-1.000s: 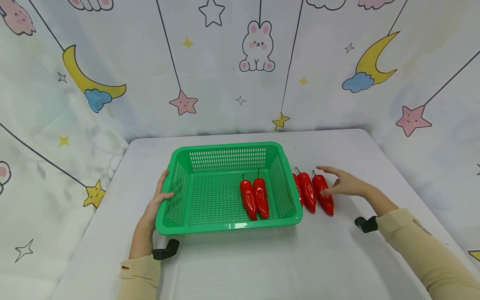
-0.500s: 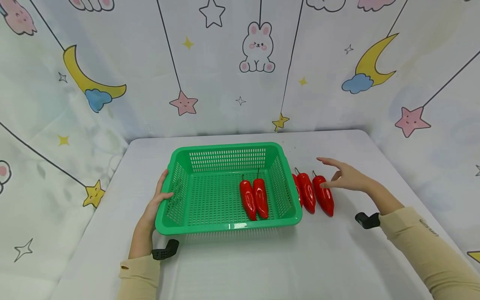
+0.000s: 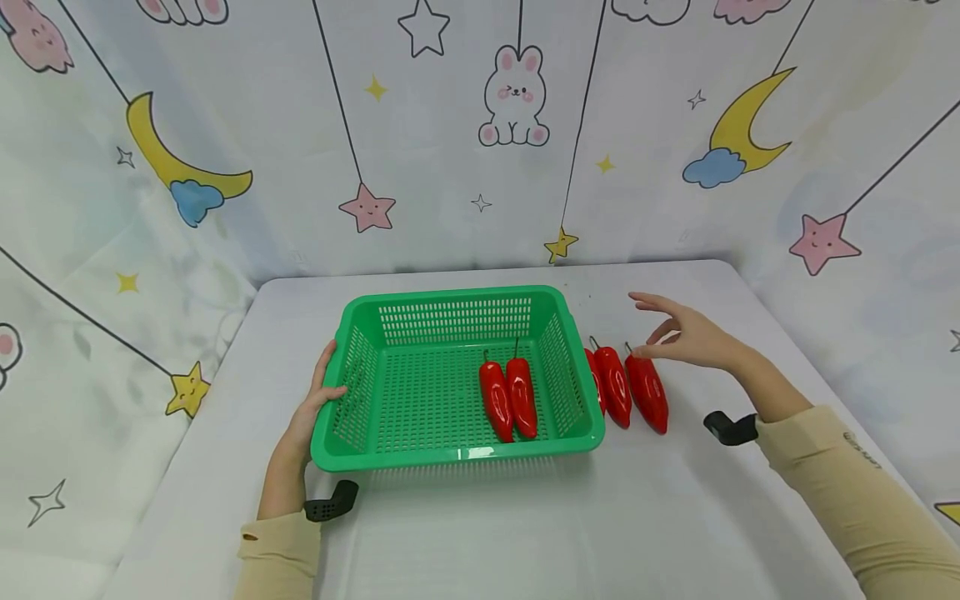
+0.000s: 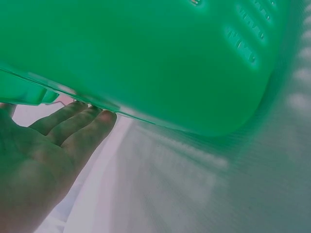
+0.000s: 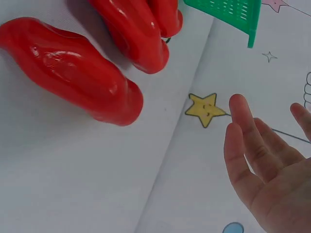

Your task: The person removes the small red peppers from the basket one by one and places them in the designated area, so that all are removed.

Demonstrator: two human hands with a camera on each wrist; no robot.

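My left hand [image 3: 306, 417] holds the left rim of a green plastic basket [image 3: 420, 460], its thumb over the edge. In the left wrist view, straight fingers [image 4: 92, 128] lie against the outside of the basket. Two red chili peppers [image 3: 496, 400] lie side by side in the basket, toward its right. Beyond the right wall lie three more; the leftmost [image 3: 595, 375] is partly hidden by the rim. My right hand [image 3: 690, 337] hovers over the stem end of the rightmost chili pepper [image 3: 648, 396]. Its fingers are spread and loosely bent, holding nothing; the right wrist view shows a gap to that pepper.
A white table [image 3: 480, 533] carries everything. Behind it and at both sides hangs a pale cloth [image 3: 450, 167] printed with stars, moons and a rabbit. Each wrist wears a black camera; the right one [image 3: 730, 428] sits just in front of the sleeve.
My right hand has risen away from the rightmost chili pepper toward the back of the table, its fingers staying apart. The left hand, basket and peppers have stayed put.
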